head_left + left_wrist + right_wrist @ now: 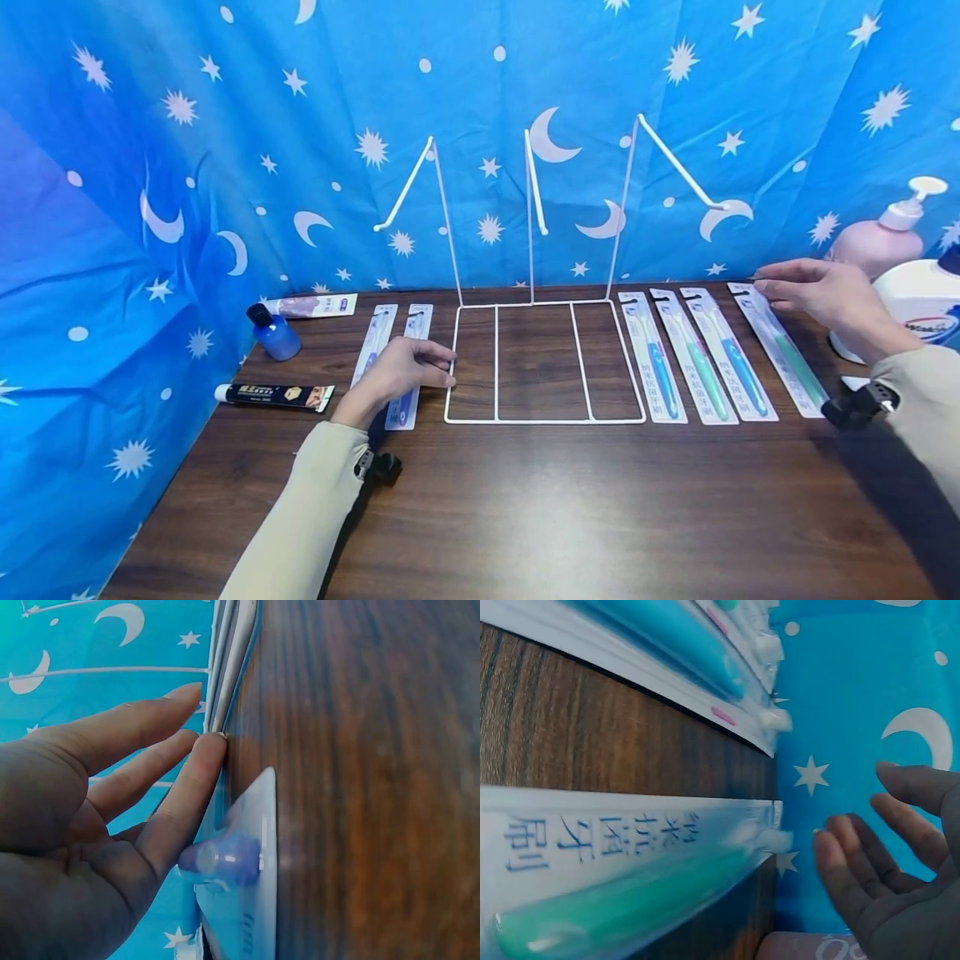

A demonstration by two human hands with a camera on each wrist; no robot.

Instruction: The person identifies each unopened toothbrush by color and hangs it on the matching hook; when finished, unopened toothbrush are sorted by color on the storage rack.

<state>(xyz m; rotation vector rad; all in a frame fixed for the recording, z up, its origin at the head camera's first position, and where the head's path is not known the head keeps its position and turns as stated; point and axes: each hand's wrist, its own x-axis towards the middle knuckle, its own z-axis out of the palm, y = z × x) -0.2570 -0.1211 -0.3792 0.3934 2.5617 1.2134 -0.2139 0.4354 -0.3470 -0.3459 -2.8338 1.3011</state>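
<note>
Head view: a white wire rack (pixel 497 362) sits on the brown table (pixel 600 517), its base flat and three arms rising behind it against a blue curtain (pixel 337 92). At nine o'clock from the rack's middle, the person's left hand (pixel 397 371) has its fingers loosely extended and holds nothing; its fingertips come right up to the rack's left side (whether they touch the wire is hard to tell). Two packaged toothbrushes (pixel 417 325) lie partly hidden beneath that hand. Between two and three o'clock, the right hand (pixel 830 296) is spread with softly bent fingers, gripping nothing, apart from the top end of a packaged green toothbrush (pixel 777 350), as the right wrist view shows. That pack lies at three o'clock from the rack, with three other toothbrush packs (pixel 701 357) between the two. Farther out near nine o'clock are a blue bottle (pixel 279 337) and a black tube (pixel 273 396); a pink pump bottle (pixel 873 246) stands between two and three o'clock.
</note>
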